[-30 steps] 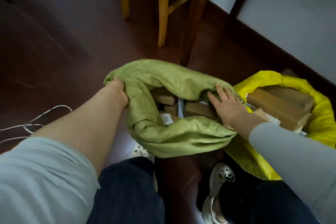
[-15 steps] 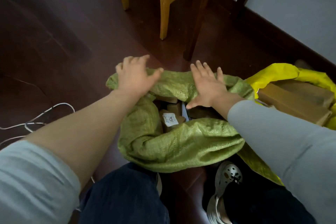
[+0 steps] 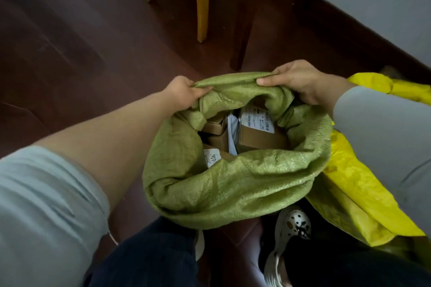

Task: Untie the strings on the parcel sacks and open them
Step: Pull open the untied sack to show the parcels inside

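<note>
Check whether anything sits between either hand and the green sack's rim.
Nothing visible does. The left hand and right hand both grip the far rim of the green sack; its mouth gapes over cardboard boxes.

Both arms reach forward from the near edge, angled in toward centre. Left hand (image 3: 184, 94): fingers curled, thumb on top, gripping the far left rim of the sack (image 3: 233, 184). Right hand (image 3: 300, 81): knuckles up, thumb pointing left, gripping the far right rim. Hands apart, roughly level. Left forearm bare, sleeve bunched near the elbow; right sleeve reaches the wrist.
</note>
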`<state>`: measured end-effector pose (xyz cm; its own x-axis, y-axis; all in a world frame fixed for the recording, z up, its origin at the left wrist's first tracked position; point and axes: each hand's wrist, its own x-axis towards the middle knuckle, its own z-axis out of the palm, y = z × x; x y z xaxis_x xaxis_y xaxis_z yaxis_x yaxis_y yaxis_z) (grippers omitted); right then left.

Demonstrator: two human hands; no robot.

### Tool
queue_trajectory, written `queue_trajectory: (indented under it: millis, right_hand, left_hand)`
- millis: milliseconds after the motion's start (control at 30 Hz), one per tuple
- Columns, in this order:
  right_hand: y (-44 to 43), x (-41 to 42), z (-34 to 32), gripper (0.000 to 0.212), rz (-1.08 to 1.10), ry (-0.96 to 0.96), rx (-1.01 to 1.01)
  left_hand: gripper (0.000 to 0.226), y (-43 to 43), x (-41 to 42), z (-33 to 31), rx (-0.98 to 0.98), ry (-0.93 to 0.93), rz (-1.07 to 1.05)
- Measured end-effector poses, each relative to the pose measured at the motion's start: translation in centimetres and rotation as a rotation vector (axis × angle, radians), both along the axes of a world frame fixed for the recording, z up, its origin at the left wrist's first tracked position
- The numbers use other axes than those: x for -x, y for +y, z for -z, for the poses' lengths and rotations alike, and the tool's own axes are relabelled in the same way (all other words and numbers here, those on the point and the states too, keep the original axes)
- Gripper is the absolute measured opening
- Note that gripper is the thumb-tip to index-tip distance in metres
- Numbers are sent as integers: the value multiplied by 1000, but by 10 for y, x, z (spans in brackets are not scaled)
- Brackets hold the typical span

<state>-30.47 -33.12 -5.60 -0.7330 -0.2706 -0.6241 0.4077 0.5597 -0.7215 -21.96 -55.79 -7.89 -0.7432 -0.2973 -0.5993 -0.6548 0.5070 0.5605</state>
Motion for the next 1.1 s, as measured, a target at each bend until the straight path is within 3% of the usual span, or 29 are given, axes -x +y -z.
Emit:
queue_trajectory:
  millis: [100, 167, 267, 333, 400, 467, 533, 567, 633, 667, 733, 800, 833, 900, 967, 1000, 1033, 1100]
  right_hand:
    - [3, 8, -3, 39, -93, -57, 7]
    - [3, 10, 0, 43, -127, 10, -39]
    - [2, 15, 12, 42, -190, 454, -387]
    - [2, 11, 16, 49, -265, 668, -572]
    - [1, -2, 16, 55, -345, 769, -634]
    - [-3, -20, 11, 49, -402, 902, -644]
    - [-4, -38, 3, 41, -422, 999, -679]
    - [-3, -45, -1, 41, -412, 1022, -715]
    - [0, -57, -8, 53, -351, 951, -825]
    - [3, -62, -11, 66, -311, 852, -890]
    - [12, -72, -18, 95, -276, 617, -1009]
    - [23, -83, -24, 107, -316, 433, -1117]
    - [30, -88, -26, 103, -345, 367, -1152]
    - [41, -95, -29, 74, -400, 283, -1167]
    - [48, -97, -29, 36, -378, 288, -1093]
    - [51, -95, -28, 27, -300, 279, -1007]
    - [51, -92, -28, 25, -159, 228, -872]
    - [46, -87, -34, 28, 275, -2, -383]
  left_hand:
    - [79, -6, 3, -9, -126, -98, -79]
    - [84, -11, 2, -10, -228, -137, -200]
    - [44, -12, 3, -6, -356, -72, -450]
    - [34, -11, 5, -6, -316, -41, -594]
    - [48, -14, 5, -2, -137, -70, -578]
    - [59, -12, 0, 0, 294, -86, -387]
    - [57, 1, -13, -14, 652, 102, -165]
    - [54, 12, -21, -24, 694, 263, -58]
    - [54, 38, -37, -42, 500, 432, 223]
    - [63, 53, -47, -47, 337, 402, 369]
    - [96, 82, -66, -52, 133, 174, 647]
    - [120, 101, -84, -47, 170, -63, 840]
    - [122, 108, -93, -44, 217, -137, 882]
    - [102, 118, -110, -35, 296, -177, 895]
    - [56, 121, -121, -30, 428, -76, 896]
    - [43, 119, -124, -31, 506, -3, 871]
    - [39, 116, -124, -32, 574, 73, 837]
    - [34, 107, -117, -37, 665, 193, 762]
